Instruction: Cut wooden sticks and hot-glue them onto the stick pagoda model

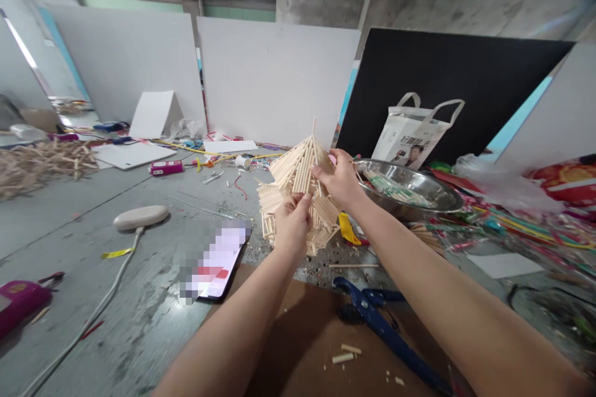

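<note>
A small pagoda-like model (279, 198) of pale wooden sticks stands at the middle of the table, with a pointed roof (302, 164) over wider tiers. My right hand (343, 181) grips the roof from the right, thumb on its front face and fingers round the side. Thumb and index finger of my left hand (293, 223) are pinched together at the roof's lower front edge, against the stick ends. Part of the lower tiers is hidden behind my left hand. Below my right forearm lie blue-handled cutters (372, 310) on a brown board (298, 335).
A phone (218, 260) lies left of my left forearm. Behind my right hand sit a steel bowl (442, 198) and a white bag (405, 136). A white corded device (141, 217), a magenta tool (21, 304) and a stick heap (46, 161) are leftward. White panels (279, 80) stand behind.
</note>
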